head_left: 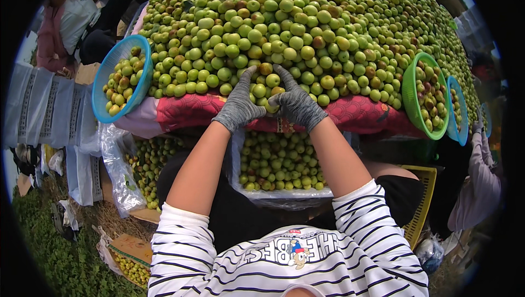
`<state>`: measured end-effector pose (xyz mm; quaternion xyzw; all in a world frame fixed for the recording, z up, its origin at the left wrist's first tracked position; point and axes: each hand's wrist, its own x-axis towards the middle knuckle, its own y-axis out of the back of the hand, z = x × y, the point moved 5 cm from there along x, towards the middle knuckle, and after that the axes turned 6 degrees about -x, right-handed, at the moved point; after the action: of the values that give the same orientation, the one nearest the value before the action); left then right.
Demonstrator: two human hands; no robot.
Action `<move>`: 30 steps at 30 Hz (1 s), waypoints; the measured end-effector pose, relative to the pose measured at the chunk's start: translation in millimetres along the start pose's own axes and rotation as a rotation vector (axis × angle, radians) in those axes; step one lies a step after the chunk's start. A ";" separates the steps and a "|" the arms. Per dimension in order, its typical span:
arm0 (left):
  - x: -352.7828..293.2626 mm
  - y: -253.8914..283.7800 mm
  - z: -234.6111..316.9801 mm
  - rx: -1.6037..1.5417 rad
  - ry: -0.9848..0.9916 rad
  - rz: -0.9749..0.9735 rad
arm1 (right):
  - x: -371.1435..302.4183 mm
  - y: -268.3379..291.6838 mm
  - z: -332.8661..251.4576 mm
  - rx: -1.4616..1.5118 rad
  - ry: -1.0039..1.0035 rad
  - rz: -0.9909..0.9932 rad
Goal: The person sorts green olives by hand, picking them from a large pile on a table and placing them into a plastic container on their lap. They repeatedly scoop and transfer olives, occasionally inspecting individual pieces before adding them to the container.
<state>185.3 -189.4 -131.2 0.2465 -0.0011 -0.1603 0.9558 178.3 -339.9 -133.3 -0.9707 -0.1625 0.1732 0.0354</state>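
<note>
A large heap of green jujubes point(240, 37), some with brown patches, rises in front of me on a red patterned cloth point(188, 112). At the heap's near edge, my left hand point(239, 105) in a grey knit glove curls around the left side of a small cluster of jujubes point(272, 81). Opposite it, my right hand point(298, 104), gloved alike, closes around the right side of the same cluster. Fingertips of both hands touch the fruit at the back. Just below them, a plastic-lined box point(240, 176) holds more jujubes.
A blue basket point(99, 86) of browner jujubes stands left; a green basket point(411, 92) and another blue basket point(455, 127) stand right. A yellow crate point(422, 193) is by my right leg. Other people sit at far left and right. Cartons of fruit lie lower left.
</note>
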 end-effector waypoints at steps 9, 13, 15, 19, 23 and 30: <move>16.7 -8.9 -14.6 -0.232 0.023 -0.072 | 22.9 -8.3 -9.4 -0.035 -0.059 0.012; 4.4 -9.3 -8.5 -0.207 -0.077 -0.118 | 4.8 -14.8 -5.5 0.041 -0.032 0.118; -6.7 -15.8 -1.0 -0.158 -0.080 -0.160 | -17.5 -19.5 5.4 0.231 -0.062 0.157; -46.3 -48.5 17.6 -0.155 -0.042 -0.281 | -75.9 -18.3 34.9 0.540 -0.087 0.190; -81.7 -102.9 27.9 -0.126 0.016 -0.409 | -138.7 3.4 79.2 0.737 -0.163 0.266; -84.8 -142.5 53.0 0.198 -0.047 -0.700 | -198.6 54.6 154.2 0.596 -0.625 0.579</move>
<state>57.0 -306.2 -145.3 0.3195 0.0459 -0.4826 0.8142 -35.0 -454.7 -220.2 -0.8255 0.1665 0.4963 0.2108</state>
